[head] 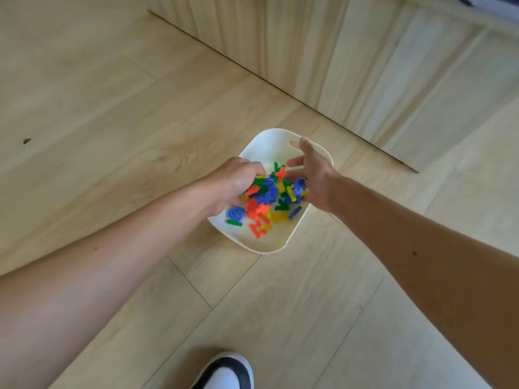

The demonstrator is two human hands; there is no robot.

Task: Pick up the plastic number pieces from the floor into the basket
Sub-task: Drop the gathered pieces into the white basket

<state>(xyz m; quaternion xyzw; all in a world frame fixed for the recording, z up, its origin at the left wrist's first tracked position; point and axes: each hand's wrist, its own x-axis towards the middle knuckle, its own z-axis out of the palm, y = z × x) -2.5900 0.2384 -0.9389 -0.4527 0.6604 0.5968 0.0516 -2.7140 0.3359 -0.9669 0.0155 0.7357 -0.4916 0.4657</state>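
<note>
A white plastic basket (269,242) sits on the wooden floor in the middle of the head view. Inside it lies a heap of red, blue, green and yellow plastic pieces (269,203). My left hand (230,183) is over the basket's left side, fingers curled down onto the heap, with pieces under the fingertips. My right hand (314,175) is over the basket's right side, fingers spread, and several blurred pieces sit against its palm and fingers. Both hands bracket the pile from opposite sides.
Light wooden floor (112,108) surrounds the basket. A wooden panel wall or cabinet front (351,66) rises behind it, its base running diagonally. A black and white shoe (227,372) shows at the bottom edge. A small dark speck (26,141) lies at far left.
</note>
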